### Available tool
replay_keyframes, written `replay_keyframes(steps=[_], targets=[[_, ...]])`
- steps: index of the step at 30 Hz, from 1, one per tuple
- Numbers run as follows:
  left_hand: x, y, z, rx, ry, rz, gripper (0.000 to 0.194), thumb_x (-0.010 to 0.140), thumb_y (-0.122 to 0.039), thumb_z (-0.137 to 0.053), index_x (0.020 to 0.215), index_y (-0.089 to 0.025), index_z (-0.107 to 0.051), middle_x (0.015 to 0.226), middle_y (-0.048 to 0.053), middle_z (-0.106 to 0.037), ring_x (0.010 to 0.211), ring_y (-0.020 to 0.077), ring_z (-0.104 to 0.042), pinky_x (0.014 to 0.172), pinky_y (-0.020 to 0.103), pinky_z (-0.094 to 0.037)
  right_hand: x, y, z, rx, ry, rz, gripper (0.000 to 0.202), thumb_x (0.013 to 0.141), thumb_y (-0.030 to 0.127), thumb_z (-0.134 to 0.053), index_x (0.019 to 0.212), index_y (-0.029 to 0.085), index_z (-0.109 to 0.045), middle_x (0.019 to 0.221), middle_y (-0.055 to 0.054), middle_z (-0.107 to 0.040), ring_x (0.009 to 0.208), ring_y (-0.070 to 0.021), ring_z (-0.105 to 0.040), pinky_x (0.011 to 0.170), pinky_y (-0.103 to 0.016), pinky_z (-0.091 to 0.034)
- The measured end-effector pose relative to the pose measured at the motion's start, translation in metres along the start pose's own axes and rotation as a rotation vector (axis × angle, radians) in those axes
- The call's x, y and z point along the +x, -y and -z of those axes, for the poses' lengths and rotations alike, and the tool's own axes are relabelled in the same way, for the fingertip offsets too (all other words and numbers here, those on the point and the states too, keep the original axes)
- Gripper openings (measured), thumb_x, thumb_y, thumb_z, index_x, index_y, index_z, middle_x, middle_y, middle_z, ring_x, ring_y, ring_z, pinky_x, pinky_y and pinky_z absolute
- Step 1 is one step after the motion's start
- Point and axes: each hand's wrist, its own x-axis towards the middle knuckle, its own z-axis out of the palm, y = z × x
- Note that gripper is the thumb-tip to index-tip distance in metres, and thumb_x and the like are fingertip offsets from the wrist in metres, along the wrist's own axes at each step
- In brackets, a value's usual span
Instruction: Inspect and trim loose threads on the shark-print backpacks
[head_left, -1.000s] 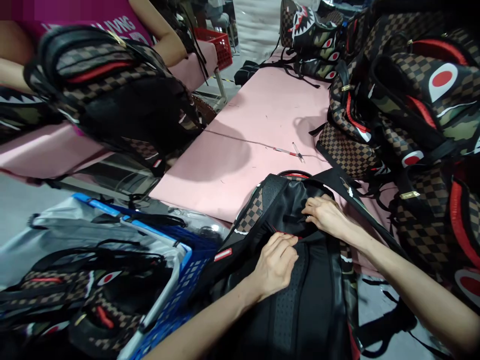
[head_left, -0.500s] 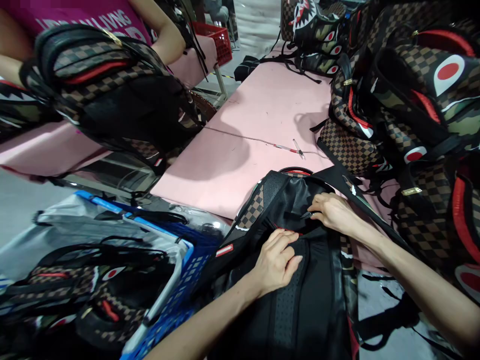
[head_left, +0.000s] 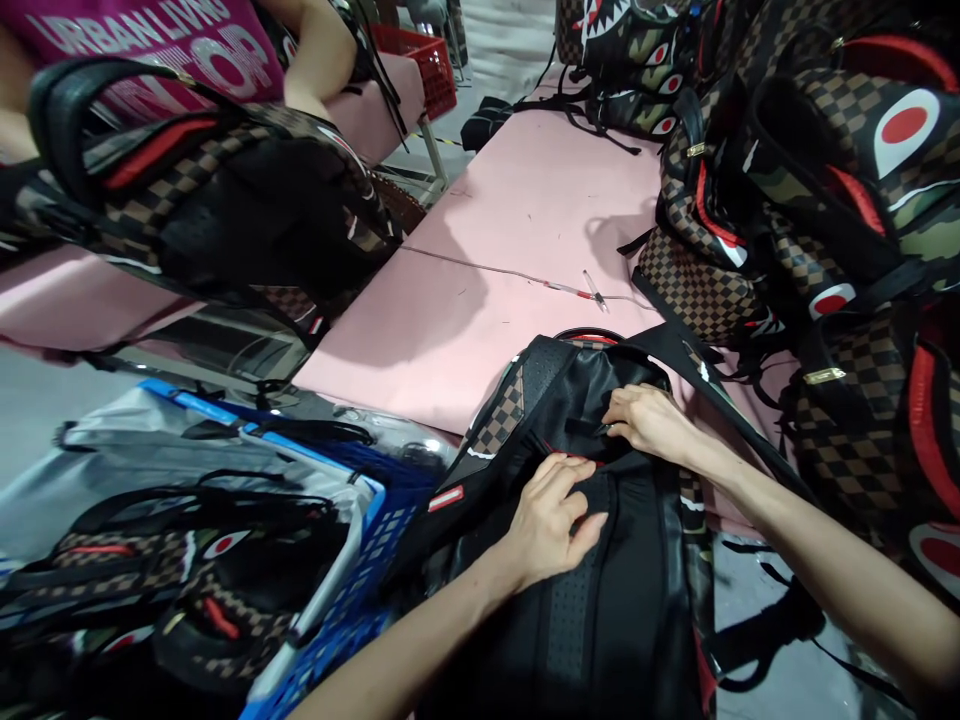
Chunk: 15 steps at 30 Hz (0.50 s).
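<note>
A black backpack with checkered side patches lies back side up at the near edge of the pink table. My left hand rests on its back panel beside a thin red-edged opening, fingers bent around the fabric edge, thumb apart. Farther up and to the right, my right hand pinches a small dark piece at the fingertips, too small to identify. Black straps spread to both sides of the bag. A red and white label shows on the left strap.
Checkered backpacks are piled along the right. A blue crate with more bags stands at lower left. Across from me, a person in a pink shirt has another backpack. A clear pen and a cord lie on the table.
My right hand has shifted slightly left with its pinch kept. My left hand stays almost in place. The other person's backpack has tilted and moved a little left.
</note>
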Motion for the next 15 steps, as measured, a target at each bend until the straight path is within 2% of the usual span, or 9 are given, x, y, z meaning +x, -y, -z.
replay_keyframes(steps=[5, 10, 12, 15], targets=[[0.0007, 0.0005, -0.0004, -0.014, -0.008, -0.004, 0.016, 0.076, -0.02, -0.057, 0.061, -0.015, -0.054, 0.101, 0.013, -0.064, 0.097, 0.0232, -0.059, 0.089, 0.047, -0.046, -0.0059, -0.0062, 0.0015, -0.014, -0.036, -0.048, 0.015, 0.081, 0.025, -0.06, 0.09, 0.018, -0.07, 0.089, -0.005, -0.064, 0.084, -0.0179, -0.055, 0.071, -0.028, -0.033], [-0.0009, -0.0001, -0.0018, -0.009, -0.014, -0.007, 0.015, 0.075, -0.019, -0.057, 0.061, -0.015, -0.054, 0.102, 0.014, -0.064, 0.097, 0.0231, -0.059, 0.089, 0.047, -0.045, 0.0026, -0.0015, 0.0034, -0.037, 0.01, 0.041, 0.01, 0.079, 0.021, -0.06, 0.083, 0.018, -0.069, 0.086, -0.005, -0.064, 0.083, -0.0189, -0.054, 0.072, -0.029, -0.034], [-0.001, 0.0005, -0.0024, -0.011, -0.013, -0.008, 0.014, 0.075, -0.018, -0.058, 0.061, -0.015, -0.054, 0.102, 0.014, -0.064, 0.098, 0.023, -0.059, 0.09, 0.046, -0.045, 0.0041, 0.0002, 0.004, 0.067, -0.015, 0.024, 0.01, 0.08, 0.019, -0.059, 0.083, 0.017, -0.068, 0.084, -0.005, -0.064, 0.082, -0.0182, -0.056, 0.073, -0.028, -0.036], [0.003, 0.004, -0.0008, -0.021, 0.001, -0.002, 0.013, 0.075, -0.016, -0.057, 0.062, -0.015, -0.055, 0.104, 0.014, -0.064, 0.099, 0.0228, -0.058, 0.092, 0.045, -0.044, -0.0028, 0.0011, 0.0063, 0.311, -0.135, -0.1, 0.015, 0.079, 0.024, -0.062, 0.092, 0.017, -0.065, 0.089, -0.004, -0.064, 0.081, -0.0162, -0.058, 0.072, -0.026, -0.04]])
